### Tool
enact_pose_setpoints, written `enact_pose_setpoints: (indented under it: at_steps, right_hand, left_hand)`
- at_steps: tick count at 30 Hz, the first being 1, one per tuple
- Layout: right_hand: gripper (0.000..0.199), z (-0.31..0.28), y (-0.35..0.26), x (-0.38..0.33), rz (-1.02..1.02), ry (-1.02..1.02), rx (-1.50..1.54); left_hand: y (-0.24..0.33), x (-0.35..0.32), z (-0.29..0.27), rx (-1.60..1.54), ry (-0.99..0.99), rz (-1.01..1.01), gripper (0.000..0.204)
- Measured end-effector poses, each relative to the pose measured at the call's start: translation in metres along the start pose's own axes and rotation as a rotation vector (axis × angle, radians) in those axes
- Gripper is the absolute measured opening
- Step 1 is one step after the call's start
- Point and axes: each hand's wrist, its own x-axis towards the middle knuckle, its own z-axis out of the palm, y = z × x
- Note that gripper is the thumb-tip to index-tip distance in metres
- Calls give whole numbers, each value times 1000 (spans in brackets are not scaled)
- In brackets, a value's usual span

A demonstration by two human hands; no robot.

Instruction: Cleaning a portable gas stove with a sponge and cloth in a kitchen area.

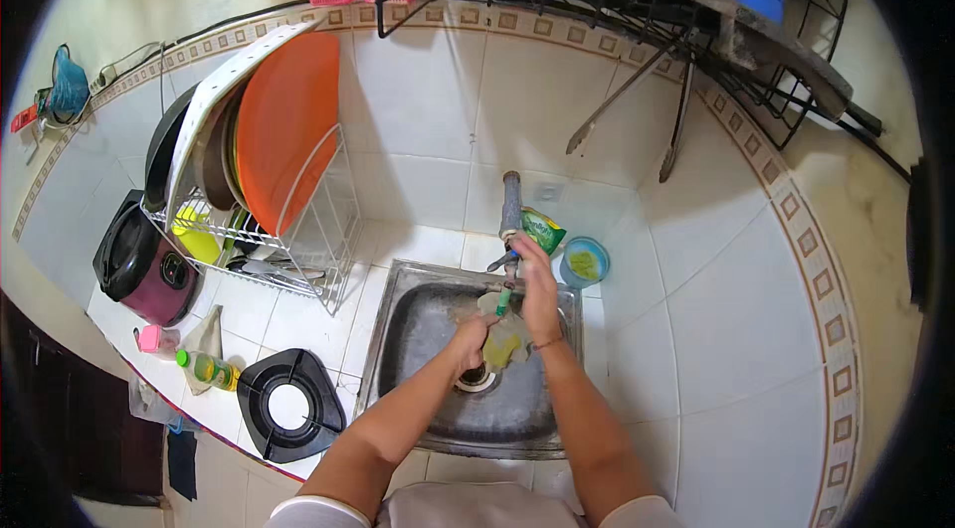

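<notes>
Forearms point(388, 419) closest to camera, reaching over a stainless-steel sink point(502, 421). Right hand point(538, 291) open flat, fingers extended alongside grey tap pipe point(512, 202). Left hand point(468, 341) bunched by the green tap nozzle point(503, 302); can't tell if gripping. Nozzle sits over basin, between hands: long axis near-vertical in view, slight lean, lower end toward sink's near edge. Short, tubular, plain green.
</notes>
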Motion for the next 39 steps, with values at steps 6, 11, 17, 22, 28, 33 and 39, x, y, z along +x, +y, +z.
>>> enact_pose_setpoints:
  at_steps: [6, 11, 17, 22, 28, 33, 39]
  right_hand:
    - [42, 18, 20, -82, 1036, 185, 596]
    - [55, 65, 43, -144, 729, 35, 165]
    - [24, 60, 35, -95, 632, 94, 43]
    - [20, 58, 125, -125, 806, 73, 303]
    - [34, 74, 15, -114, 463, -122, -181]
    - [29, 60, 62, -107, 571, -53, -310]
    - [18, 52, 90, -96, 1370, 73, 1093]
  left_hand:
    - [10, -18, 3, -145, -50, -77, 36]
    - [-2, -8, 14, 334, 226, 71, 31]
    - [-13, -29, 11, 260, 231, 326, 46]
    - [-56, -22, 7, 273, 228, 472, 47]
    - [-12, 1, -44, 769, 339, 712, 28]
    - [-17, 4, -18, 1149, 419, 686, 36]
    - [-20, -8, -27, 1040, 312, 693, 29]
